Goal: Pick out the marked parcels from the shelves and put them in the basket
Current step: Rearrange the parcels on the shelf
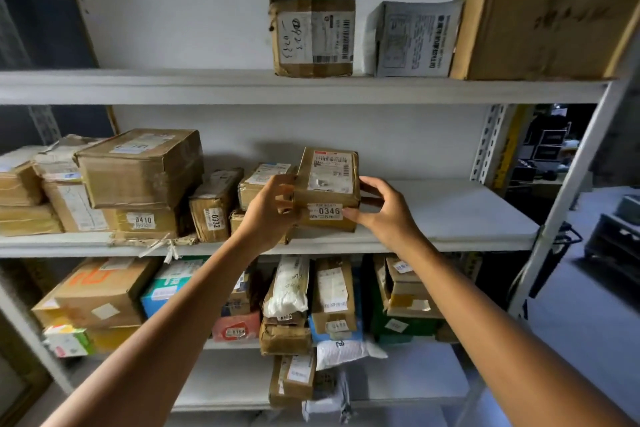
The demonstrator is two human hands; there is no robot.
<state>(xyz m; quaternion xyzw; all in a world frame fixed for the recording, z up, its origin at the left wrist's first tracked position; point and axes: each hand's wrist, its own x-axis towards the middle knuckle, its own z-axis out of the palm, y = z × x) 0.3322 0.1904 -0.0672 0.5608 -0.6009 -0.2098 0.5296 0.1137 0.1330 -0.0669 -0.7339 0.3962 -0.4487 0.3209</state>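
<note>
The parcel labelled 0346 (329, 184) rests on the middle shelf (450, 215), gripped at its sides by the left hand (273, 208) and right hand (384, 210), fingers curled. Box 0332 (214, 204) and box 0410 (145, 220) stand to its left, with a white wall (242, 135) behind.

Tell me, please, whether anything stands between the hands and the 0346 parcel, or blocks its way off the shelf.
Nothing visible does. The left hand and right hand already grip the 0346 parcel by its sides, and the shelf front is open. The basket is out of view.
</note>
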